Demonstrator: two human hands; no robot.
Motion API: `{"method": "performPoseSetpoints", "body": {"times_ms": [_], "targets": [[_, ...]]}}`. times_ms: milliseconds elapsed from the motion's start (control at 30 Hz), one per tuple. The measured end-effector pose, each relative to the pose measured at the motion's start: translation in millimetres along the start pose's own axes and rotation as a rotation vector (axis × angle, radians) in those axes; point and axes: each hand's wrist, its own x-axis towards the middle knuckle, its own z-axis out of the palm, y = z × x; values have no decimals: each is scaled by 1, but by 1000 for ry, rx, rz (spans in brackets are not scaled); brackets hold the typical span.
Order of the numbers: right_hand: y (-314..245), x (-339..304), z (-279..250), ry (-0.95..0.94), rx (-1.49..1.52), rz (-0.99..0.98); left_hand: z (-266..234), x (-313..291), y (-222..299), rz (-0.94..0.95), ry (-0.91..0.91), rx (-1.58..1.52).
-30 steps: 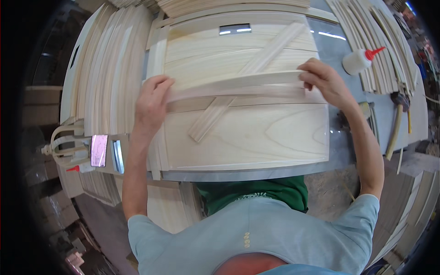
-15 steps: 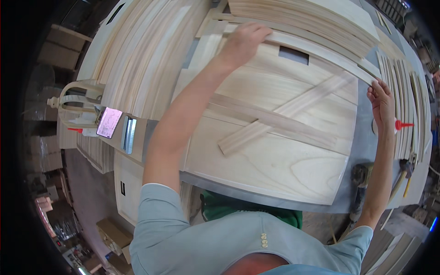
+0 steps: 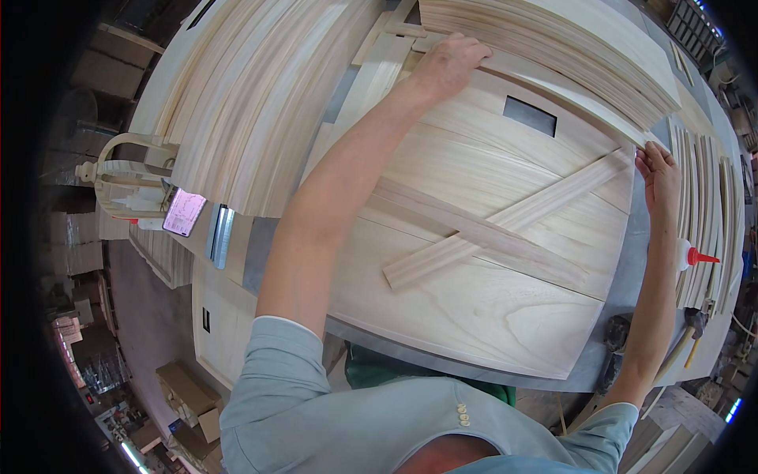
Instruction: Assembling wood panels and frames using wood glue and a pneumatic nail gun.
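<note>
A pale wooden panel point(image 3: 482, 316) with a rectangular cut-out point(image 3: 530, 117) lies flat on the grey table. Along its far edge runs a long narrow wooden strip point(image 3: 580, 103). My left hand point(image 3: 450, 65) is closed over the strip's left part, fingers curled on its far side. At the right end, my right hand point(image 3: 658, 170) pinches the strip between thumb and fingers. Two loose slats lie crossed on the panel: a lighter slat point(image 3: 576, 183) and a browner slat point(image 3: 517, 246). My left forearm hides part of the panel's left side.
Stacked wooden boards point(image 3: 253, 103) rise at the left, and another board stack point(image 3: 553, 39) stands behind the strip. To the right are upright thin slats point(image 3: 699, 213), a red-tipped bottle point(image 3: 699, 257) and a hammer point(image 3: 693, 324). A phone point(image 3: 185, 212) lies at the left.
The strip now sits closer to the far board stack, along the panel's far edge. Both hands keep hold of it. The whole view has shifted slightly.
</note>
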Motion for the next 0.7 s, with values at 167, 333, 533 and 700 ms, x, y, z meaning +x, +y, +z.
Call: {"method": "performPoseSetpoints", "body": {"times_ms": [167,333,533,700], "targets": [[-3,-3,11,15,-18,-5,2,-2,-4,48,69,-6],[-2,-1,17,24,-121,-22,-4,-2,-9,10,-37,6],[-1,9,12,154,-639,-189,11,9,-5,26,-58,64],[5,20,29,68,-940,-304,-2,6,0,47,-67,70]]}}
